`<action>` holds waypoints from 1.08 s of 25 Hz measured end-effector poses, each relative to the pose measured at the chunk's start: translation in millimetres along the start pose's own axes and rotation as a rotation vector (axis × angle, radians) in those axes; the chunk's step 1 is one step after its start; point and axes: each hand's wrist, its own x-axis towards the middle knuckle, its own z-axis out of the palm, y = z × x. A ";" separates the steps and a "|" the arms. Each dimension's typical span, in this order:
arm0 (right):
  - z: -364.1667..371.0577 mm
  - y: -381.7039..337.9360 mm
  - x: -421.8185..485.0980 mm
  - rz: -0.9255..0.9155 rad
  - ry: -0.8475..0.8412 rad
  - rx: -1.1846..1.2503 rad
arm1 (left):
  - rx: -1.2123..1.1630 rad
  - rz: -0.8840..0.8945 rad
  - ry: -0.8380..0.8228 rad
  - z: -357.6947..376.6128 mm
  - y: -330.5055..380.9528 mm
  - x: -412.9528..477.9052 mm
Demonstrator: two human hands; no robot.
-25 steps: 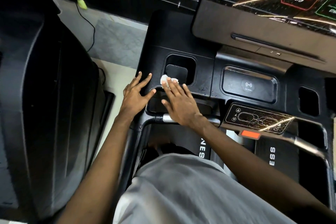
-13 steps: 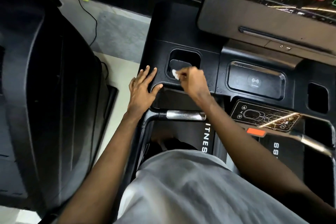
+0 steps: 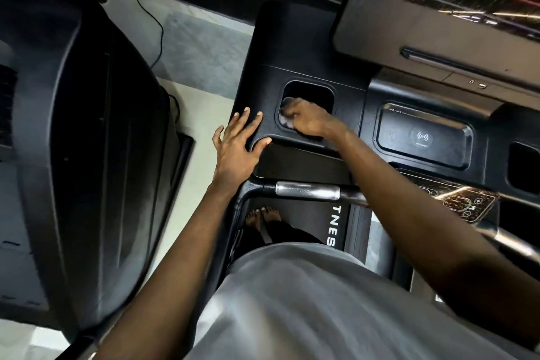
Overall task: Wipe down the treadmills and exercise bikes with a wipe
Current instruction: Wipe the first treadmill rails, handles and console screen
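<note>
- Gym floor (image 3: pixel 201 184) runs pale between the two machines, with a dark neighbouring machine housing (image 3: pixel 87 155) filling the left.
- Big black treadmill console (image 3: pixel 263 82) dead ahead, and that's the surface being cleaned right now.
- Down into the left cup-holder pocket (image 3: pixel 309 90) we go, a deep square recess with rounded corners, so awkward to reach.
- Left hand (image 3: pixel 236 149) is spread flat, fingers straight, bracing on the console's near-left corner just beside the pocket, arm extended.
- Right hand (image 3: pixel 309 123) is dipped inside the pocket, wrist bent over its near rim, fingers curled and bunched on the cloth; motion blur hides the exact grip.
- Tiny pale wipe (image 3: pixel 285 123) peeks out at the fingertips against the pocket's left wall. It looks soft, light and limp, probably damp, so I'd keep it wadded under the fingertips to push it into the corners.
</note>
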 end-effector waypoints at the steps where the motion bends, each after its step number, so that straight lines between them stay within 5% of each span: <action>1: -1.4 3.3 -2.3 0.009 -0.097 -0.023 | -0.003 0.003 0.004 0.3 -0.4 0.0; 6: -26.1 -11.1 -7.6 0.145 -0.248 -0.254 | 0.003 0.003 0.018 -0.6 0.2 -0.4; 11: -7.7 -17.5 3.5 0.034 0.078 -0.165 | 0.001 0.002 0.003 -2.1 1.3 0.3; 21: -25.3 -13.0 -18.2 0.193 -0.172 -0.449 | 0.045 0.000 -0.030 -3.0 6.7 0.1; 24: -35.7 -10.7 -22.5 0.185 -0.190 -0.388 | 0.062 -0.007 -0.048 -4.7 9.2 1.4; 27: -38.6 -1.0 -47.5 0.094 -0.016 -0.225 | 0.071 0.079 -0.044 -5.8 12.6 6.4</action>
